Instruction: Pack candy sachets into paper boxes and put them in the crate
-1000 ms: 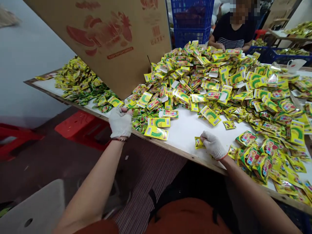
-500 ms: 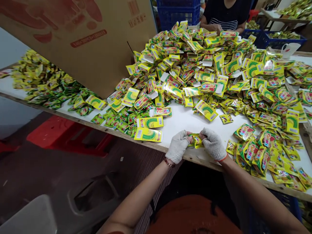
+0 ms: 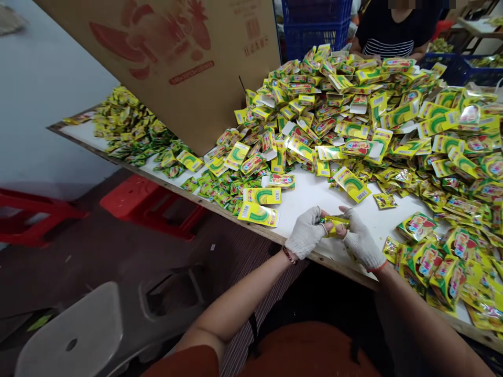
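Observation:
Both of my hands wear white knit gloves and meet at the near edge of the white table (image 3: 314, 196). My left hand (image 3: 307, 232) and my right hand (image 3: 360, 242) pinch the two ends of a small stack of yellow-green sachets (image 3: 334, 223) held between them, just above the tabletop. Two flat yellow boxes (image 3: 260, 207) lie to the left of my left hand. A heap of loose sachets (image 3: 432, 256) lies right of my right hand.
A large pile of yellow folded boxes and sachets (image 3: 353, 115) covers the far table. A big cardboard sheet (image 3: 188, 57) leans at the left, with more sachets (image 3: 129, 125) behind it. Another person (image 3: 396, 31) sits opposite by blue crates (image 3: 310, 26). Red stools (image 3: 145, 201) and a grey stool (image 3: 66, 335) stand on the floor.
My left hand has come from the table's left edge over to my right hand, and both now hold the sachets together. The sachets have turned edge-on between my fingers.

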`<state>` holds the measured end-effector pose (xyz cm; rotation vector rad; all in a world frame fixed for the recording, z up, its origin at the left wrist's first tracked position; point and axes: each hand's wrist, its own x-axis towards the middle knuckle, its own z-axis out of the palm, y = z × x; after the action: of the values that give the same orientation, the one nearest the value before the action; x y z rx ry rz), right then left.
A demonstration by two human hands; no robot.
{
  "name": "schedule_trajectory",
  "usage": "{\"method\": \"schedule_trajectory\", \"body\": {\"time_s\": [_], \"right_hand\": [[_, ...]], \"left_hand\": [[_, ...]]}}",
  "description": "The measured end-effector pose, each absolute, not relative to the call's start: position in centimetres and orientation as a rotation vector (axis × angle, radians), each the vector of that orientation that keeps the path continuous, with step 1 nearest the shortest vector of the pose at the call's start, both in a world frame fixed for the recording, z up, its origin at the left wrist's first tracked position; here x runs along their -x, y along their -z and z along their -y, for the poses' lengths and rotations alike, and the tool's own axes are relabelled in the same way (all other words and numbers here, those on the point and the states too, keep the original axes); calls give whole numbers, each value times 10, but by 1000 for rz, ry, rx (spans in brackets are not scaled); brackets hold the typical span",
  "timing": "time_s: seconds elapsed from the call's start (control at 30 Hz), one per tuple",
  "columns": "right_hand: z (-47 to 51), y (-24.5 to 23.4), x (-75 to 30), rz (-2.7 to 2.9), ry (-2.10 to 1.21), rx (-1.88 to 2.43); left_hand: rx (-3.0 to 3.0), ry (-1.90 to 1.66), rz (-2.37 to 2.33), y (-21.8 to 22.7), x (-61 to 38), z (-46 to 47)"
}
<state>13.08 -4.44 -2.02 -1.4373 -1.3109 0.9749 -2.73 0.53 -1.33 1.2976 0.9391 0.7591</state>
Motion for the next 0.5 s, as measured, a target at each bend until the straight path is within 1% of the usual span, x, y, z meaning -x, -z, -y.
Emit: {"method": "schedule_trajectory", "body": {"time_s": [0.07,0.13,0.2,0.23,0.4,0.5], "right_hand": [[45,17,-130,1263,-1252,1437],[45,13,-129,1198,-1335,1481],[46,11,-129,1138,-1312,1545],[46,10,-128,1120,-1306,1566],[44,15,-129,1156,-1309,1541],[43,18,-131,1205,-1182,1552]], "left_hand": [[-1455,-712,-913,9,31,-10],[-1770,-620,-968,1,38,-23],[-2191,-458,-1128,-9,48,-49],[-2452,-298,-1256,-14,54,-66],[-2633,-50,-1448,-30,75,-152],[-2695,-19,-1457,-39,71,-172]]}}
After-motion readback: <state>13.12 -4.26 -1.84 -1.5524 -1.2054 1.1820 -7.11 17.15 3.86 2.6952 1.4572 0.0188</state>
